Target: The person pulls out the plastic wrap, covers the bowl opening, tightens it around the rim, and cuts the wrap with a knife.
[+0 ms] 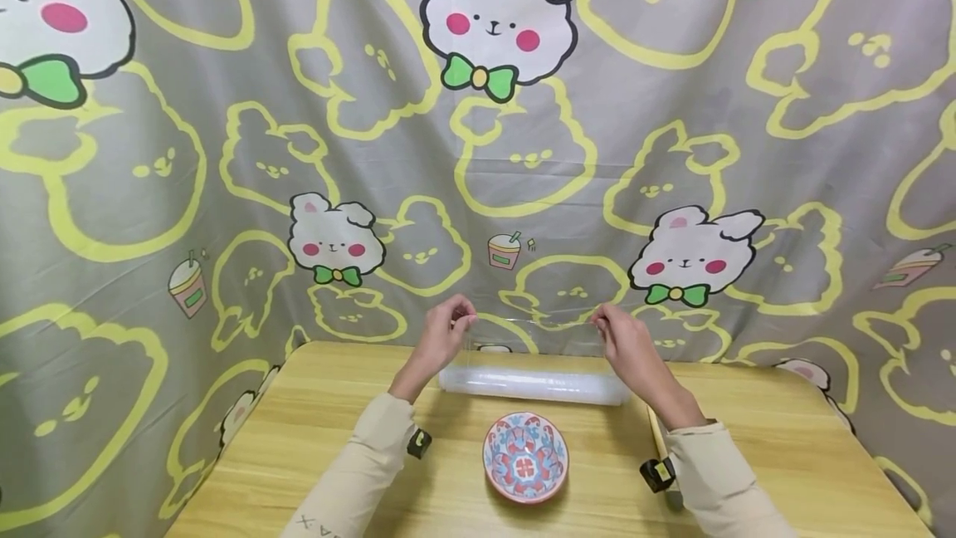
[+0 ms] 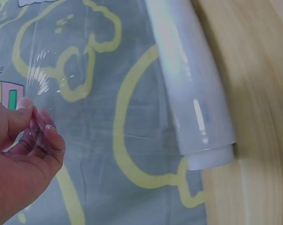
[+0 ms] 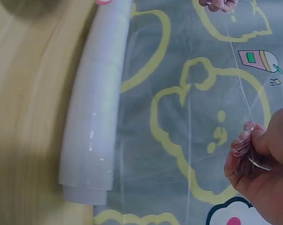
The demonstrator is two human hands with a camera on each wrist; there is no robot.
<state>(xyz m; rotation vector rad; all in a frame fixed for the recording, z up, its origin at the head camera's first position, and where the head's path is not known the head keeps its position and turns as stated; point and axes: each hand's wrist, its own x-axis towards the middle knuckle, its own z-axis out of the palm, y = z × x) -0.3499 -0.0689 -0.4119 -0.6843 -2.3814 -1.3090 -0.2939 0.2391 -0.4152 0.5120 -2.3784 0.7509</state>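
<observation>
A roll of clear plastic wrap (image 1: pixel 534 384) lies crosswise at the back of the table. From it a see-through sheet rises to both hands, its free edge stretched between them. My left hand (image 1: pixel 446 332) pinches one corner of that edge between thumb and fingers; bunched film shows at the fingertips in the left wrist view. Gripping the opposite corner is my right hand (image 1: pixel 633 353), with crumpled film between thumb and curled fingers in the right wrist view. A bowl (image 1: pixel 526 458) patterned in red, blue and white stands in front of the roll, between the forearms.
The wooden table (image 1: pixel 336 388) ends at a hanging grey curtain (image 1: pixel 523 189) with cartoon rabbits, just behind the roll. Partly under the right forearm lies a thin stick-like thing (image 1: pixel 657 437), mostly hidden by the sleeve and the wrist camera (image 1: pixel 657 474).
</observation>
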